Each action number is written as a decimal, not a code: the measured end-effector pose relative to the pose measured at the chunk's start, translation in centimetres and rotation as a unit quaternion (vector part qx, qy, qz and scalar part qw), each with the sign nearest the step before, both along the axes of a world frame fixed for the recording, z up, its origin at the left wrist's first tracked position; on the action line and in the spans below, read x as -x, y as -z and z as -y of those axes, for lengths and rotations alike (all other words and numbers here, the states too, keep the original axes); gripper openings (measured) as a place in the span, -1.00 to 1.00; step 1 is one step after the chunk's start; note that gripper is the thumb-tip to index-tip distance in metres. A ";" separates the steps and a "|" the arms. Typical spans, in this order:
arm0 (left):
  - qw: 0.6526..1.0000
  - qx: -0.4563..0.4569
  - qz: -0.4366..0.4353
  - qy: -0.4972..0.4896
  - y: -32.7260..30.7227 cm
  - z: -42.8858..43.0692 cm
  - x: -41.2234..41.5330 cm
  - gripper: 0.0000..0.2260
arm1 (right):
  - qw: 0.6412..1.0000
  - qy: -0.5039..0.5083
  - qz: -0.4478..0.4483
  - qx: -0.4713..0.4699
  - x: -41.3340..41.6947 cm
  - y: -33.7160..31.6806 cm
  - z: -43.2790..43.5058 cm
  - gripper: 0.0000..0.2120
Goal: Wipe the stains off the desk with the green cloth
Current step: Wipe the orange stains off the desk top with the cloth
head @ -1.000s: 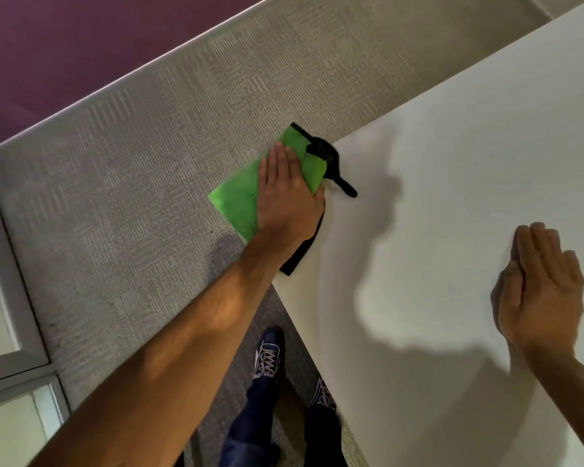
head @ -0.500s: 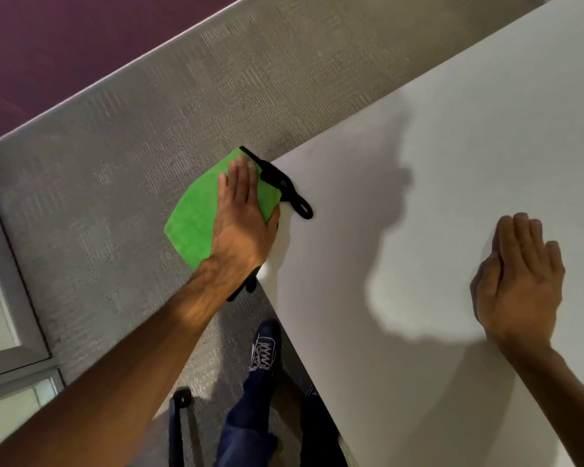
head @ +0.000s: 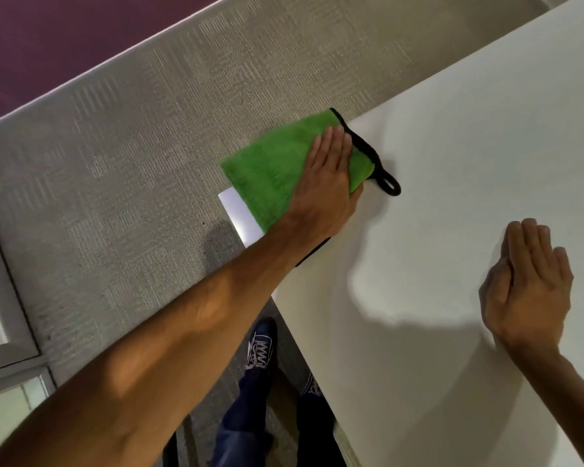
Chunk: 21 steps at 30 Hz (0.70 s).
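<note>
Green cloth (head: pixel 277 170) (under flat left hand (head: pixel 324 190)) slid back onto desk (head: pixel 452 163) corner; right hand (head: pixel 530 284) flat.

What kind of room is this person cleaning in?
Probably an office. The clues: a plain white desk, grey carpet tiles on the floor, and a metal-framed glass panel at the left edge.

Cloth (head: pixel 277 170) on the surface's (head: pixel 452 163) left corner, partly overhanging the floor (head: pixel 115 197), left hand (head: pixel 327 187) flat on it, right hand (head: pixel 530 284) flat on the surface well to the right.
</note>
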<state>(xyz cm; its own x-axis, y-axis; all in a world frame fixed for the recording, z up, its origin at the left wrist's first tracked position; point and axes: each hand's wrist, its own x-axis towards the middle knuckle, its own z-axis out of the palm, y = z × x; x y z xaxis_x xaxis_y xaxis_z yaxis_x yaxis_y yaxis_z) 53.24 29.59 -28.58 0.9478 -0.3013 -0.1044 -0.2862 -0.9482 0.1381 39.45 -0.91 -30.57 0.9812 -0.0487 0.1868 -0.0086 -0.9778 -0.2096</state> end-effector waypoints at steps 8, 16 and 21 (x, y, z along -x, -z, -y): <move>0.999 0.017 -0.002 0.044 -0.6 -5.5 6.3 -0.36 | 1.000 0.003 0.006 -0.010 -0.2 1.0 0.3 -0.47; 0.999 0.050 0.000 -0.009 -0.3 -3.9 1.1 -0.41 | 0.999 -0.004 0.039 -0.004 -0.1 1.9 0.7 -0.49; 1.000 0.024 -0.005 -0.017 0.0 -2.9 -1.7 -0.39 | 1.000 -0.005 0.025 -0.001 -0.2 1.1 0.3 -0.50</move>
